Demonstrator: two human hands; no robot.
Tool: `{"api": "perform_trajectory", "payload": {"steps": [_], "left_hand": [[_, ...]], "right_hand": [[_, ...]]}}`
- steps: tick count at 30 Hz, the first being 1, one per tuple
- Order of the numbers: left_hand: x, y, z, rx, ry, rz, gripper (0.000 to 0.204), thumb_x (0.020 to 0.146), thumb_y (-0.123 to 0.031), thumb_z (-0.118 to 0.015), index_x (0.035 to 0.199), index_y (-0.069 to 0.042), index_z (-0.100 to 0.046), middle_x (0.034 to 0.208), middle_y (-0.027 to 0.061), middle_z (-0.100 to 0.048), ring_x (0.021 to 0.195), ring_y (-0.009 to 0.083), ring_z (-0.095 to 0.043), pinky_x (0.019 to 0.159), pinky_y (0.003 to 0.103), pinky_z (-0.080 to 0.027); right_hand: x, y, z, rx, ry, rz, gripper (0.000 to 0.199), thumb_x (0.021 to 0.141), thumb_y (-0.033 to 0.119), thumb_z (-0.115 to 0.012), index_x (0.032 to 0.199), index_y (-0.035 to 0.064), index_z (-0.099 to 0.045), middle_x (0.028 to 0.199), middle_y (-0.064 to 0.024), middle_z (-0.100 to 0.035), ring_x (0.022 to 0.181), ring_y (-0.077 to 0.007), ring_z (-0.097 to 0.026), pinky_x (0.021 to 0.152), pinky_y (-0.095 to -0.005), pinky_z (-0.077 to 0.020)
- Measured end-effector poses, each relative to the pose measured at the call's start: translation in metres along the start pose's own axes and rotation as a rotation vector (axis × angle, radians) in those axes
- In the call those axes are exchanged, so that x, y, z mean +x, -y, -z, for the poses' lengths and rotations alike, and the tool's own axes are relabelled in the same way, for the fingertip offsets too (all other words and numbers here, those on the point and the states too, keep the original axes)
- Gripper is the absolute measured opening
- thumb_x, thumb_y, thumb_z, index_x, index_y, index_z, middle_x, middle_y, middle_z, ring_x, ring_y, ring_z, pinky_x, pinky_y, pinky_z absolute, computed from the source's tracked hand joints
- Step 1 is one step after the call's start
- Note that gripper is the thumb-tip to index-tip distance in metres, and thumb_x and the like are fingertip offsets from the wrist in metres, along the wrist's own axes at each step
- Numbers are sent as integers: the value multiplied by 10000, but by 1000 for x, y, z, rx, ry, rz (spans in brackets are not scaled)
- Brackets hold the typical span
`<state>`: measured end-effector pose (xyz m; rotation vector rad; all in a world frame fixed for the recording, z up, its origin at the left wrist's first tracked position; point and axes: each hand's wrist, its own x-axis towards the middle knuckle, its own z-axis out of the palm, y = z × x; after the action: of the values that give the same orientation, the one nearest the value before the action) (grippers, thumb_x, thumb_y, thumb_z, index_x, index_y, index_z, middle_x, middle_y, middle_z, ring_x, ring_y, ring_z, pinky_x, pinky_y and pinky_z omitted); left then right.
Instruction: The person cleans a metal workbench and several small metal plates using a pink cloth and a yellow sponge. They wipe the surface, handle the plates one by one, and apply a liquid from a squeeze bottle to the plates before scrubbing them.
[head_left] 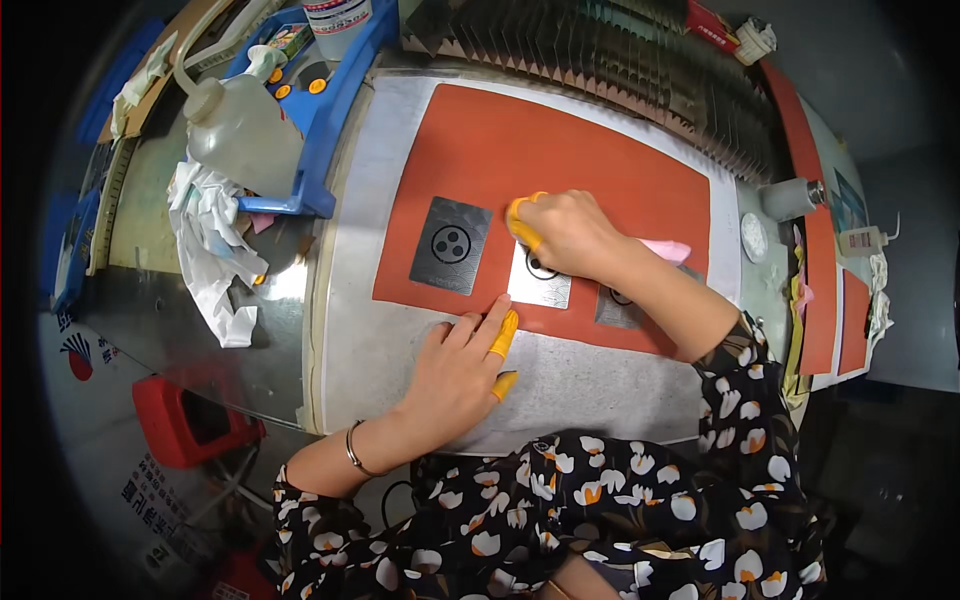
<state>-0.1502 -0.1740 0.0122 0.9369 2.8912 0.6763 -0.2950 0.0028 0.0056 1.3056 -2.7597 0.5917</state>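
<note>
Three thin metal plates lie on an orange-red mat (570, 140). The left plate (431, 260) is dark grey, with a black ring around three dots. My right hand (575, 235) presses bent, closed fingers on the upper part of the bright middle plate (543, 287); whether they hold something is hidden. Yellow finger cots cover some fingertips on both hands. With fingers stretched out and holding nothing, my left hand (450, 365) touches the middle plate's lower left corner with its index fingertip. My right forearm partly covers the right plate (620, 312) and a pink cloth (668, 251).
A rack of thin dark plates (610, 75) runs along the back. At left are a blue tray (345, 110), a squeeze bottle (245, 135) and crumpled white tissue (215, 250). A grey bottle (790, 199) and a white round dish (754, 238) stand at right.
</note>
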Motion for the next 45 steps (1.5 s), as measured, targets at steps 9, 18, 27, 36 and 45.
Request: {"api": "perform_trajectory", "payload": {"steps": [9, 18, 27, 36, 45], "left_hand": [[-16, 5, 1, -153, -76, -9, 467, 680, -207, -677, 1004, 98, -537, 1334, 171, -378, 1045, 317, -456, 861, 394, -382], [-25, 20, 12, -254, -131, 26, 437, 678, -146, -682, 1012, 90, -529, 1298, 198, -400, 1104, 344, -432, 924, 420, -350], [-33, 58, 19, -68, -226, 72, 548, 656, -98, -691, 1123, 72, -461, 1311, 200, -382, 1218, 357, -341, 961, 456, -300], [-28, 76, 39, -17, 10, -99, 511, 687, -150, -664, 1140, 22, -501, 1313, 123, -406, 1190, 281, -394, 946, 420, -329], [-30, 80, 33, -44, -17, -103, 445, 733, -178, -644, 1108, 32, -529, 1306, 148, -418, 1219, 286, -390, 992, 440, -313]], "right_hand": [[-38, 36, -6, 53, -18, 91, 100, 638, 60, -618, 708, 39, -549, 586, -124, -558, 544, -279, -591, 466, -405, -460], [-52, 49, 10, -27, 200, 18, 119, 673, 113, -606, 693, 27, -526, 644, -134, -585, 601, -296, -601, 544, -424, -456], [-84, 71, 6, 32, 82, 13, 137, 684, 53, -612, 803, 17, -555, 583, -129, -550, 512, -269, -572, 431, -382, -454], [-21, 68, -7, 20, -8, -107, 83, 686, 43, -592, 749, 20, -543, 651, -155, -582, 590, -320, -593, 480, -415, -461], [2, 72, -21, 11, 4, 12, 76, 689, 59, -597, 717, 26, -535, 694, -125, -598, 588, -272, -605, 470, -383, -469]]}}
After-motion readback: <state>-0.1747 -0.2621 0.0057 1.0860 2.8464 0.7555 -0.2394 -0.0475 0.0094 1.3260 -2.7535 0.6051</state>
